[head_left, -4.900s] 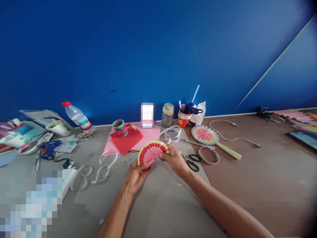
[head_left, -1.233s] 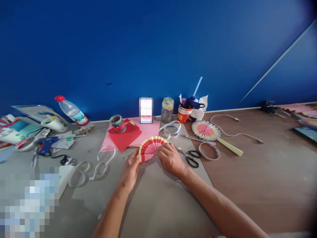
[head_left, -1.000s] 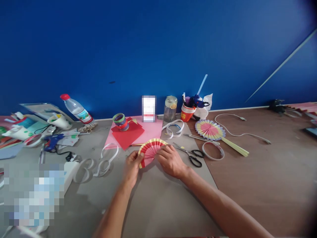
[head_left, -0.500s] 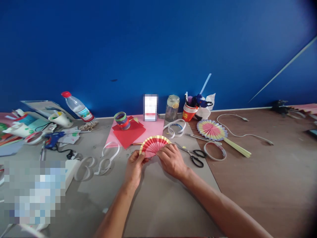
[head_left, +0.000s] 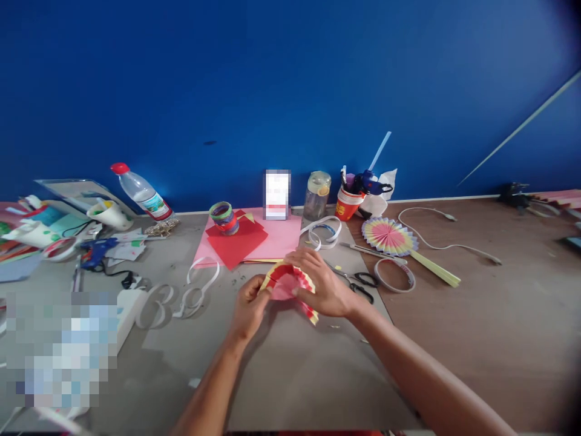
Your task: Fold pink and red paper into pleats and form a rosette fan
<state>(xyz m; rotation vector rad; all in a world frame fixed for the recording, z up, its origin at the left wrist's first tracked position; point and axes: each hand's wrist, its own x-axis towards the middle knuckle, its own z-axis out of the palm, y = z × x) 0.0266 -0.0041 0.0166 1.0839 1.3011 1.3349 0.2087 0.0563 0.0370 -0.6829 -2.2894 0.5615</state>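
Note:
Between my hands is a pleated paper fan (head_left: pixel 284 287), pink in the middle with red and yellow bands toward its rim. My left hand (head_left: pixel 248 307) is closed on the fan's left side, thumb in front. My right hand (head_left: pixel 325 289) lies across the right part, its thumb on the pink face and its fingers over the rim. Below that palm, the fan's right end sticks out and points down. Just beyond my right hand lie black-handled scissors (head_left: pixel 362 286), partly covered by it. Red paper sheets (head_left: pixel 238 243) rest on pink paper (head_left: pixel 285 245) behind the fan.
A finished-looking round paper fan (head_left: pixel 389 236) with a yellow handle lies right, near a tape roll (head_left: pixel 394 275) and a white cable (head_left: pixel 436 247). Bottle (head_left: pixel 143 194), glue gun (head_left: pixel 97 251) and white strips (head_left: pixel 200 290) lie left. A jar (head_left: pixel 316 195) and red cup (head_left: pixel 348 203) stand behind.
The fan has gone from a flat half circle to a bent, more curled shape, its right end now lower. My right hand has shifted over its rim, fingers stretched more.

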